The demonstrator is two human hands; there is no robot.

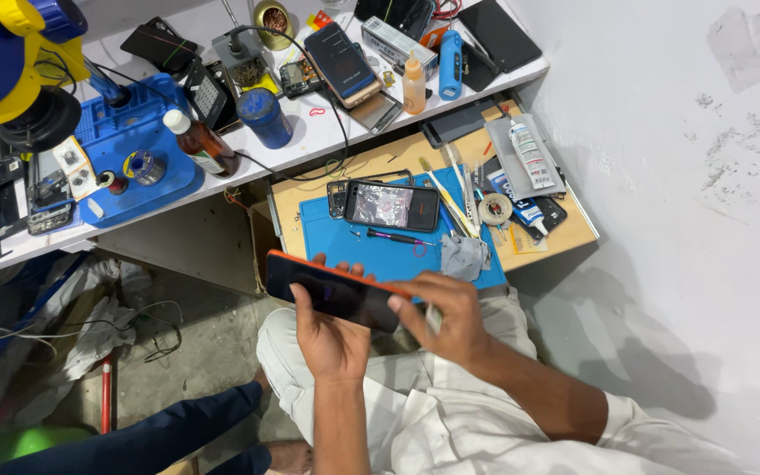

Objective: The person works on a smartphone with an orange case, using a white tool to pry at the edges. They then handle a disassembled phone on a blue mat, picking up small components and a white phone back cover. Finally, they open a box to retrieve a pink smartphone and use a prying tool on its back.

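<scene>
From the head camera, the left hand (332,339) cradles an orange-edged phone (332,290) from below, its fingers (345,268) curled over the far edge. The right hand (442,312) pinches the phone's near end, fingers closed on it. The phone hovers over the lap, just before a blue mat (398,255) on the counter (573,230), where another phone (391,205) lies.

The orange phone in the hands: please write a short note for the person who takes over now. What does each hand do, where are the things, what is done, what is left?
Left hand: holds the orange phone from below, dark screen up, over the lap.
Right hand: fingers rest on the phone's right end; whether it holds a tool cannot be told.
Blue mat on the low board: a second phone, a small screwdriver, a grey cloth, a tape roll.
Done: the orange phone is picked up.
Left: it looks closed; nothing opened yet.
</scene>
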